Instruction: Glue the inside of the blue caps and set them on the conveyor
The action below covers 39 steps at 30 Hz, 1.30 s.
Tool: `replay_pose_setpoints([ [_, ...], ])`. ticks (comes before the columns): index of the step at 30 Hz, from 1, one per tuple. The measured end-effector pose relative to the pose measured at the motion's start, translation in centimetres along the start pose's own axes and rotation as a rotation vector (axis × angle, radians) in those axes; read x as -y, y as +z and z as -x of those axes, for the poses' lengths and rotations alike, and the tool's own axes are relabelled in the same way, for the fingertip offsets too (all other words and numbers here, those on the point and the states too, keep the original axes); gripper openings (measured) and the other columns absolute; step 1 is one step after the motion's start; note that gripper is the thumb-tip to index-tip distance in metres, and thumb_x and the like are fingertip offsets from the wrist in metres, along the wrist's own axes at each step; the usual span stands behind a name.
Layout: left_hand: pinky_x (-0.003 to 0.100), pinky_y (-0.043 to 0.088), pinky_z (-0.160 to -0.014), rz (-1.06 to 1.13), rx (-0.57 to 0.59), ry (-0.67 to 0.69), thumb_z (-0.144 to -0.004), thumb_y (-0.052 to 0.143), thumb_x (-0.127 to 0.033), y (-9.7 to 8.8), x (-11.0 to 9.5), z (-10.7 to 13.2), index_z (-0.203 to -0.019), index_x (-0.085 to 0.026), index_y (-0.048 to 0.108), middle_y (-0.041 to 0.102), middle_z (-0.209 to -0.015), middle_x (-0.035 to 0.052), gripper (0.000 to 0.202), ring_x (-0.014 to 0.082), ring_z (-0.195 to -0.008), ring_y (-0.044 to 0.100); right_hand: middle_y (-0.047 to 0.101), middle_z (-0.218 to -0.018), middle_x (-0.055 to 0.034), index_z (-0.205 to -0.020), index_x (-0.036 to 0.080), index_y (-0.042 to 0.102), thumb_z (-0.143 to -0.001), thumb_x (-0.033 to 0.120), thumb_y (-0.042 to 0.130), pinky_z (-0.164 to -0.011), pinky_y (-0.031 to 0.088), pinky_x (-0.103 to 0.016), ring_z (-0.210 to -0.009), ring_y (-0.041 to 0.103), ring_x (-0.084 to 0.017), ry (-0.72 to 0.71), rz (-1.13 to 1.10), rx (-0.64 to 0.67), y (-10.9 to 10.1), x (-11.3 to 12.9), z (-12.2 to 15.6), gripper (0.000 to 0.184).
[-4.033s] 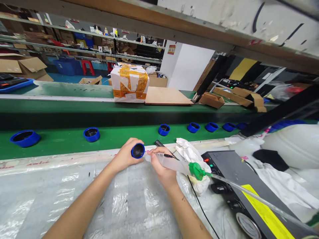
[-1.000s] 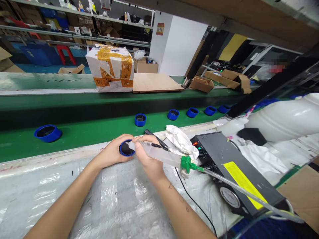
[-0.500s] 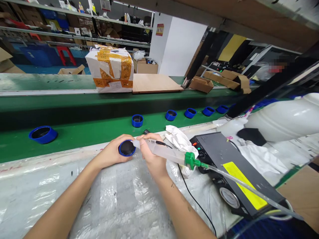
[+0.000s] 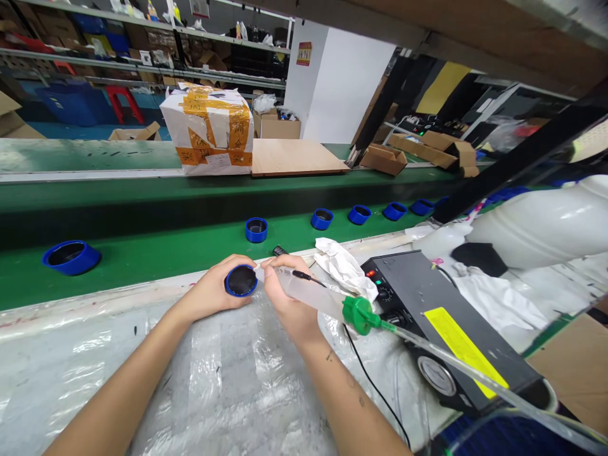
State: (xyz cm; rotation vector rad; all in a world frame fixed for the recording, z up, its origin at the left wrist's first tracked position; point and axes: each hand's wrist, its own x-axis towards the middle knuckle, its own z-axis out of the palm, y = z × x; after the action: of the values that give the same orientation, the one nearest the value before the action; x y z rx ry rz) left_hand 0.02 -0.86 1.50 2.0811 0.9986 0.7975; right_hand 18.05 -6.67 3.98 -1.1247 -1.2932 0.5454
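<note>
My left hand (image 4: pixel 219 288) is wrapped round a blue ring-shaped part with a black inside (image 4: pixel 241 281), tilted so its opening faces me. In my right hand (image 4: pixel 287 285) is a translucent dispensing syringe (image 4: pixel 317 296) with a green cap (image 4: pixel 361 315), its tip at the right rim of the blue part. Whether the tip touches the rim I cannot tell. From the cap a clear air hose (image 4: pixel 441 345) runs down to the right. A thin black cable (image 4: pixel 304 275) also leads from my right hand.
A grey dispenser box (image 4: pixel 441 316) with lit indicators and a gauge stands right, beside a crumpled white cloth (image 4: pixel 339 263). Several blue parts (image 4: pixel 256 230) sit along the green conveyor (image 4: pixel 156 256) ahead. A large white container (image 4: pixel 546 221) lies at the right. Clear plastic film (image 4: pixel 213 386) covers the bench.
The blue parts on the conveyor have shifted slightly left. The syringe's capped end has swung a little left and down. My left hand's hold on the blue part is the same.
</note>
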Motion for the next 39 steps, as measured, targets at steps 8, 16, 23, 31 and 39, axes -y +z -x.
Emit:
replay_pose_setpoints([
  [8,0.038,0.051,-0.099,0.028,-0.004,-0.023,-0.074,0.077,-0.026,0.1,-0.1,0.1,-0.117,-0.024,0.060,0.065,-0.122,0.0045,0.046,0.0246,-0.111,0.065,0.076,-0.084,0.0011,-0.089,0.024,0.069,-0.089,0.024,0.068,-0.078,0.059,-0.032,-0.079,0.074,-0.019,-0.035,0.026,0.040,-0.2,0.4,-0.2,0.001],
  [16,0.038,0.052,-0.097,0.019,-0.003,-0.059,-0.074,0.077,-0.026,-0.1,-0.3,0.1,-0.117,-0.025,0.061,0.065,-0.121,0.0038,0.046,0.0244,-0.109,0.065,0.073,-0.077,0.0014,-0.084,0.023,0.069,-0.088,0.024,0.068,-0.072,0.055,-0.028,-0.071,0.070,-0.016,-0.023,0.099,0.058,-0.4,0.5,-0.4,0.004],
  [23,0.037,0.052,-0.097,0.019,-0.002,-0.054,-0.074,0.077,-0.025,0.0,-0.2,0.1,-0.118,-0.025,0.060,0.065,-0.121,0.0029,0.047,0.0237,-0.110,0.065,0.073,-0.075,0.0001,-0.080,0.022,0.068,-0.087,0.025,0.066,-0.070,0.054,-0.028,-0.070,0.070,-0.017,-0.024,0.094,0.091,-0.6,0.6,-0.6,0.008],
  [31,0.039,0.052,-0.098,0.019,0.001,-0.043,-0.073,0.076,-0.025,-0.1,-0.1,0.2,-0.117,-0.025,0.059,0.065,-0.122,0.0044,0.046,0.0254,-0.112,0.064,0.068,-0.072,0.0000,-0.075,0.022,0.065,-0.085,0.024,0.063,-0.070,0.054,-0.030,-0.069,0.067,-0.017,-0.021,0.053,0.125,-0.4,0.8,-0.9,0.011],
  [39,0.047,0.053,-0.097,-0.021,-0.297,-0.280,-0.074,0.078,-0.043,-0.7,1.2,-0.1,-0.124,-0.024,0.044,0.063,-0.118,0.0079,0.063,0.0287,-0.108,0.066,0.077,-0.088,-0.0047,-0.098,0.022,0.061,-0.088,0.034,0.065,-0.067,0.053,-0.032,-0.076,0.070,-0.020,0.163,-0.172,-0.064,-0.9,0.0,-1.5,0.016],
])
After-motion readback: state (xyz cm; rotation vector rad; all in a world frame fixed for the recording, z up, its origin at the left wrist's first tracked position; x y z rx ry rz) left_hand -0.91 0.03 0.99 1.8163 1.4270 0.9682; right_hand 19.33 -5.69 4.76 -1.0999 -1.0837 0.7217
